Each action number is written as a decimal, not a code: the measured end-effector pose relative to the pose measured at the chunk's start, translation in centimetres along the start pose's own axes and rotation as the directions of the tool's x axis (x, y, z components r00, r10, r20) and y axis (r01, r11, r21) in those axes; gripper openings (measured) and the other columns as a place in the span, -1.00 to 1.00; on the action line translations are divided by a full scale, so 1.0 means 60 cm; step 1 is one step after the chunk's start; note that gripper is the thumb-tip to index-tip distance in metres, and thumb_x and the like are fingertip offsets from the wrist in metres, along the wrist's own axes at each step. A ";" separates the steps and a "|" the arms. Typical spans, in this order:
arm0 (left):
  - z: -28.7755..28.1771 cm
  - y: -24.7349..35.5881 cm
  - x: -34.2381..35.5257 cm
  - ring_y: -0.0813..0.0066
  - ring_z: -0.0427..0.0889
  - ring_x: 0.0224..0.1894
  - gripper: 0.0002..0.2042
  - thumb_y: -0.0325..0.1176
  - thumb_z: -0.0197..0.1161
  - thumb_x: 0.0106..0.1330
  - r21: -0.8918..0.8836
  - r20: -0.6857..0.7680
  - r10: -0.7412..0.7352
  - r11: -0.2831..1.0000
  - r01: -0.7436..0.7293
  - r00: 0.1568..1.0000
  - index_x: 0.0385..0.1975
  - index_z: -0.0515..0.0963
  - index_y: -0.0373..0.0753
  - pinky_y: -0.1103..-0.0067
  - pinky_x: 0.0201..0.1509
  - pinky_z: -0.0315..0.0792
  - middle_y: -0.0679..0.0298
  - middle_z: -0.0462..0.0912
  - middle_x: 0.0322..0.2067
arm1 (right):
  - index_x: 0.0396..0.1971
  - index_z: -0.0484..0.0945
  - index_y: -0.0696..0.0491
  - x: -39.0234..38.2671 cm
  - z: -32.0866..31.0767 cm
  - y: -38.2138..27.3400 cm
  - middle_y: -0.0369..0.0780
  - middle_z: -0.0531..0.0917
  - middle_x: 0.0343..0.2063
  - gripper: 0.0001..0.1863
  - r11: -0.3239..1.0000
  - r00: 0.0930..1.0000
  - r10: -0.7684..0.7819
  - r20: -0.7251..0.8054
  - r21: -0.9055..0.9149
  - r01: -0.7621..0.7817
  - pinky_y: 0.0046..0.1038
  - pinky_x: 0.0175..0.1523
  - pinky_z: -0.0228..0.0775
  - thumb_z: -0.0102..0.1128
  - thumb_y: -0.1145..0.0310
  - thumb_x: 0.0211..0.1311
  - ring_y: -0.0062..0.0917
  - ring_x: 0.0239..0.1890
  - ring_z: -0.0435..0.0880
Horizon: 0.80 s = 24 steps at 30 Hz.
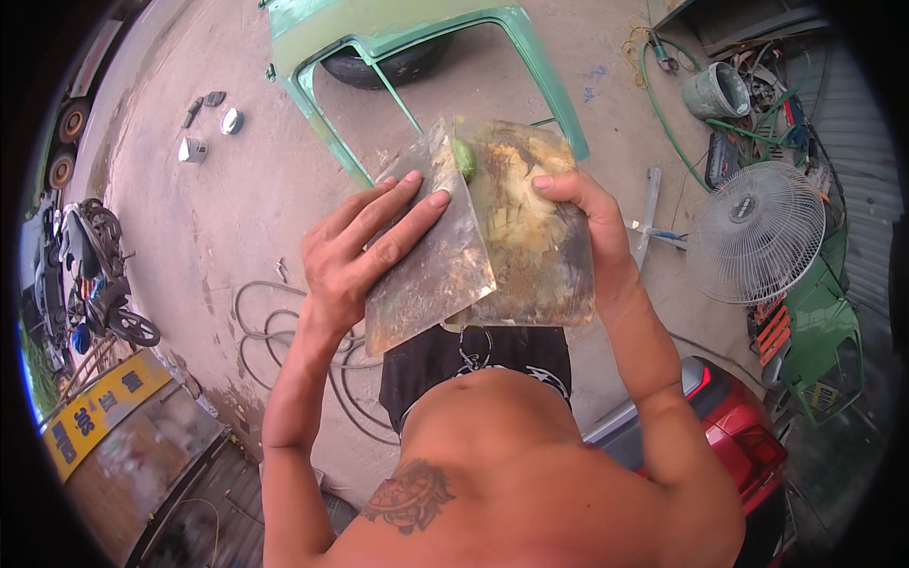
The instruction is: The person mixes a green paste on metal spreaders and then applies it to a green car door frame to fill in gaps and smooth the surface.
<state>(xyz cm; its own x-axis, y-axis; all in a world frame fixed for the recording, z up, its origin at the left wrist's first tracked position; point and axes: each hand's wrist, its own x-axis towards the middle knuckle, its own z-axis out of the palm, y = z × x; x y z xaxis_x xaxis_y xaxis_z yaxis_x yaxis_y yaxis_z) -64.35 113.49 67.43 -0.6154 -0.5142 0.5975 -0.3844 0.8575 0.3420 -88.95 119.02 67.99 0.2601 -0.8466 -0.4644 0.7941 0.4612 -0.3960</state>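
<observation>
My left hand [346, 248] holds a thin, grimy, see-through plate [431, 270], its fingers laid across the top face and its thumb hidden. Beside it, my right hand [598, 222] grips a second plate [530, 265] by the right edge, thumb on top. Yellowish, paste-like smears cover much of this second plate. A small green lump of paste [463, 159] sits on its upper left part, along the edge of the left plate. The left plate is tilted and overlaps the right one.
Ahead on the concrete lies a green vehicle door frame [559, 85] over a black tyre [388, 66]. A fan [757, 232], a bucket [717, 92] and tools stand right. Coiled hose [248, 331] lies left, and motorbikes [99, 270] stand farther left. A red vehicle part [729, 426] is near my right elbow.
</observation>
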 end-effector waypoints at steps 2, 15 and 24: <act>0.001 0.021 -0.031 0.17 0.72 -0.12 -0.51 -0.29 0.25 0.08 -0.015 0.070 -0.101 0.995 0.103 0.992 0.10 0.62 -0.08 0.43 -0.09 0.64 0.15 0.70 -0.08 | 0.07 0.45 0.28 0.020 -0.021 -0.010 -0.08 0.67 -0.15 -0.59 0.996 0.997 -0.026 -0.070 -0.086 0.020 -0.36 0.00 0.63 0.06 0.37 0.28 -0.42 -0.14 0.73; 0.329 0.072 -0.765 0.27 0.33 0.34 -0.24 0.20 -0.07 0.48 -0.485 0.817 -0.533 -0.842 0.238 -0.220 0.40 0.11 -0.35 0.32 0.41 0.24 0.14 0.32 0.33 | 0.21 0.38 0.20 0.292 -0.464 0.223 -0.14 0.58 0.06 -0.43 0.816 0.979 0.063 -0.196 -0.554 -0.163 -0.34 0.20 0.46 0.23 0.46 0.16 -0.42 0.12 0.59; 0.498 0.209 -0.948 -0.10 0.38 0.30 -0.24 0.30 -0.12 0.40 -0.410 0.903 -0.338 -0.863 -0.295 -0.266 0.39 0.11 -0.17 0.01 0.38 0.24 0.04 0.37 0.25 | 0.14 0.62 -0.23 0.762 -0.757 0.505 -0.01 0.67 -0.08 -0.44 -0.563 0.948 0.310 -0.066 -0.817 0.127 -0.18 0.24 0.40 -0.02 0.53 0.15 -0.08 0.05 0.58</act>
<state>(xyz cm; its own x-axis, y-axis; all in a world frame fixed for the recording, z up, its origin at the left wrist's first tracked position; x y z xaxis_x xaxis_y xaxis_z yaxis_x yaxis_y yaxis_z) -54.77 152.91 16.07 -0.3282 -0.1702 -0.9292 0.7953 -0.5806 -0.1745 -77.99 106.36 -1.23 0.4564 -0.6424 -0.6156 -0.8626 -0.1499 -0.4831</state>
